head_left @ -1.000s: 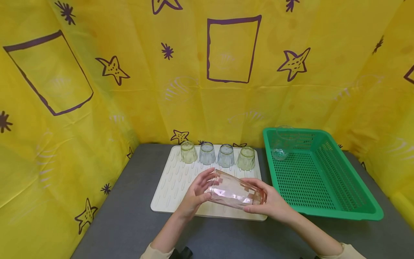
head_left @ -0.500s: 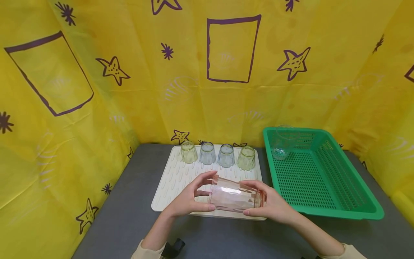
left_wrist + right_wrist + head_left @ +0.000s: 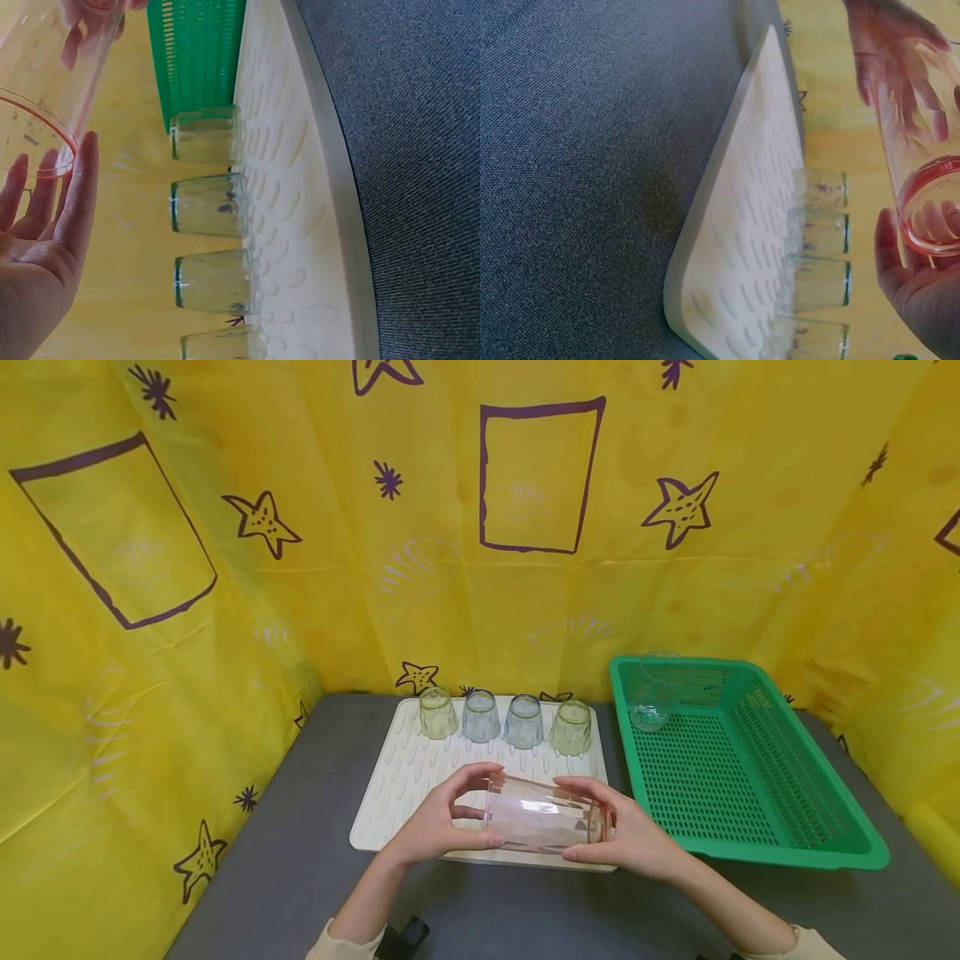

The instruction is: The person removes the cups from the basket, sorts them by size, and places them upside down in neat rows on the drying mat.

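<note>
A tall pink-tinted glass tumbler lies sideways in the air between my two hands, over the front part of a white ridged drying mat. My left hand holds its open rim end, thumb in front and fingers behind. At the thick base end, my right hand grips the tumbler with fingers and thumb. The left wrist view shows the pink rim against the left fingers. Through the clear wall, the right wrist view shows the other hand's fingers.
Several small green and blue glasses stand upside down in a row along the mat's back edge. To the right, a green plastic basket holds a tall clear glass in its back left corner. Yellow patterned cloth hangs behind the grey table.
My left hand has moved left and slightly down around the tumbler's rim end. The tumbler has turned a little and lies more level. My right hand keeps its grip at the base.
</note>
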Demonstrator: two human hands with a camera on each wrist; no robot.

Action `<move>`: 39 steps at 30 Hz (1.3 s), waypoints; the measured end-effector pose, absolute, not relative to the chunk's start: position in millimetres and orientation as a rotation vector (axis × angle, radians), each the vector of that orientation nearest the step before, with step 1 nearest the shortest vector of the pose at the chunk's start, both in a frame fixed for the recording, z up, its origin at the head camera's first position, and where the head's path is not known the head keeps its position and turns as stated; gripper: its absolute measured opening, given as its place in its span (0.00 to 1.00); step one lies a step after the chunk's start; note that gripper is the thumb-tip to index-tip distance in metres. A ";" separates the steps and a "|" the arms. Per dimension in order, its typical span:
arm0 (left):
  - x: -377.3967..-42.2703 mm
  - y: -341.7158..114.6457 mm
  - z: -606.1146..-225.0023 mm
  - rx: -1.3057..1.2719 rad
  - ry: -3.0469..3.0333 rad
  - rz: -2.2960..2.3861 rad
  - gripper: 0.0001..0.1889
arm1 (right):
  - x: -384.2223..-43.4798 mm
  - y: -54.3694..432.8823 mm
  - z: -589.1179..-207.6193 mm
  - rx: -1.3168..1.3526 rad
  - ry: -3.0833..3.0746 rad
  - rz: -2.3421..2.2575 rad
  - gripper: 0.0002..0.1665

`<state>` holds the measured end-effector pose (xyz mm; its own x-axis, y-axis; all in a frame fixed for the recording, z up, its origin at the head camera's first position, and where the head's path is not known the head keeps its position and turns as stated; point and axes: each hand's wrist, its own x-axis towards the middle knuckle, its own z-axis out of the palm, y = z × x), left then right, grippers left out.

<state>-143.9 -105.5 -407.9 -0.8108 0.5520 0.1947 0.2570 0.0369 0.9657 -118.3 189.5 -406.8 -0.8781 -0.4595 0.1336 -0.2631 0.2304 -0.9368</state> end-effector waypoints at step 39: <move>-139.7 -107.4 -425.6 0.792 1.916 2.138 0.37 | -120.4 185.4 -418.2 -0.763 1.711 -2.150 0.44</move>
